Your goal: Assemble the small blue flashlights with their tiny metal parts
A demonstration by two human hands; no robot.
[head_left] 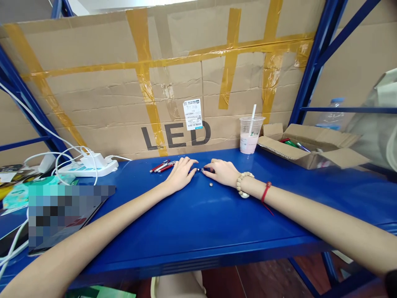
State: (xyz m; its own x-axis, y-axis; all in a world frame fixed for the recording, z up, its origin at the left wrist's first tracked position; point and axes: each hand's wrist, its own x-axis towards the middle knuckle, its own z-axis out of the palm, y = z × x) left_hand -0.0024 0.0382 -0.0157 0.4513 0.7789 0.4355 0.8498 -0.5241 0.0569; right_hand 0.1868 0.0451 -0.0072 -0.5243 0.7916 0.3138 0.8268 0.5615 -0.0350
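Note:
My left hand (pixel 181 174) rests on the blue shelf top (pixel 198 215), fingers curled toward a small dark pen-like part (pixel 201 169) lying between both hands. My right hand (pixel 221 171), with a bead bracelet and a red cord on the wrist, pinches the other end of that part. A small round metal piece (pixel 211 184) lies just below my right hand. A few red pens (pixel 163 166) lie to the left of my left hand.
A plastic cup (pixel 249 134) of pink drink with a straw stands at the back. An open cardboard box (pixel 310 149) with pens sits at right. A white power strip (pixel 89 165) with cables and a tablet (pixel 62 223) lie at left. A taped cardboard sheet (pixel 173 82) forms the back wall.

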